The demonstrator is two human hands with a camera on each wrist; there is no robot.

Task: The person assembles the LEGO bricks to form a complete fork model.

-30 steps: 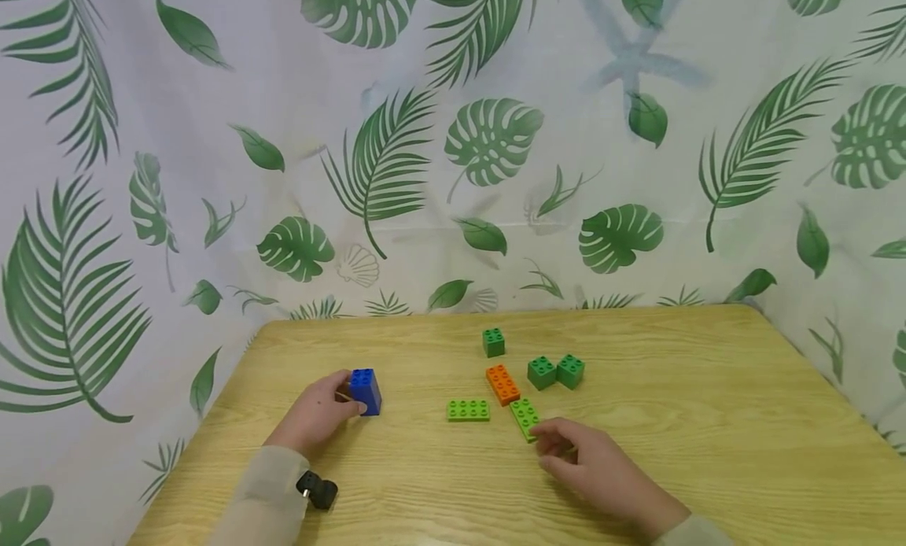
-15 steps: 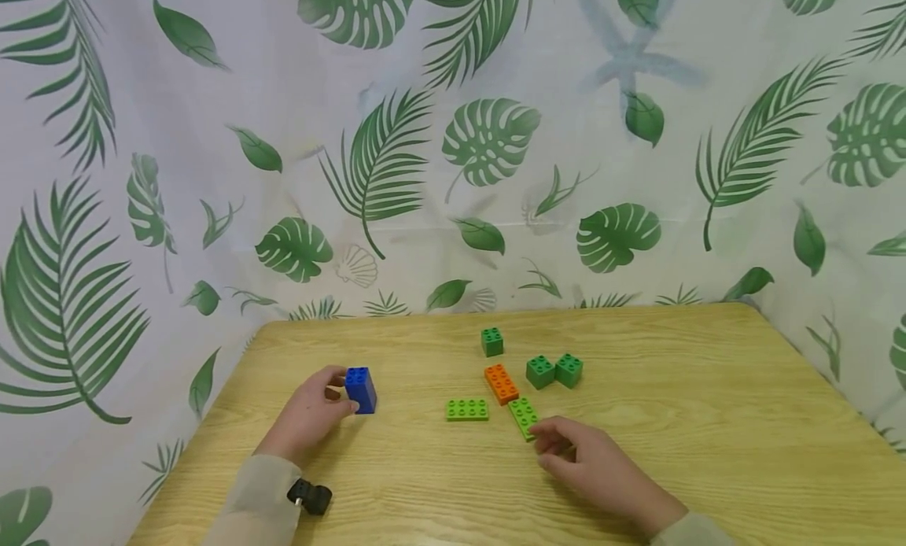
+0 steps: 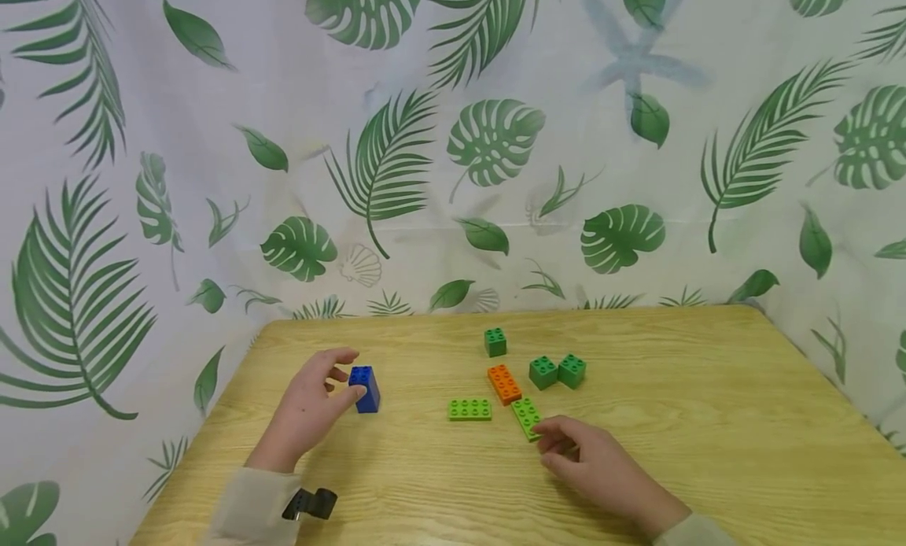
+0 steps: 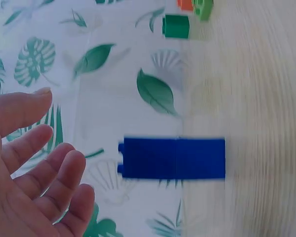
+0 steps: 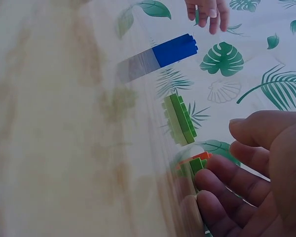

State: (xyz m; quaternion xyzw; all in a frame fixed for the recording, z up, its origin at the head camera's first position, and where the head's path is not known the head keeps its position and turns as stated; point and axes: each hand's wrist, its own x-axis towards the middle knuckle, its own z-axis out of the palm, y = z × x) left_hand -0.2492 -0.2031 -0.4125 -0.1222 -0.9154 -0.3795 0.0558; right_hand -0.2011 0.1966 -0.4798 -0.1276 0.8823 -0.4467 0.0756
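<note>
The place seems to be a small screened corner; whether it belongs to a home, an office or a lab, I cannot tell. A white sheet [image 3: 559,149], printed with green leaves [image 3: 623,237], pale shells [image 3: 361,265] and a bluish starfish [image 3: 630,64], hangs behind the worktop [image 3: 679,420] and continues along both sides. The worktop shows light wood grain, and toy bricks [image 3: 470,410] lie on it.

Your head view is evenly bright, with a soft sheen on the near tabletop [image 3: 453,499]; your 2 wrist views look dimmer and softer, the right reflecting the blue stack [image 5: 175,51].
</note>
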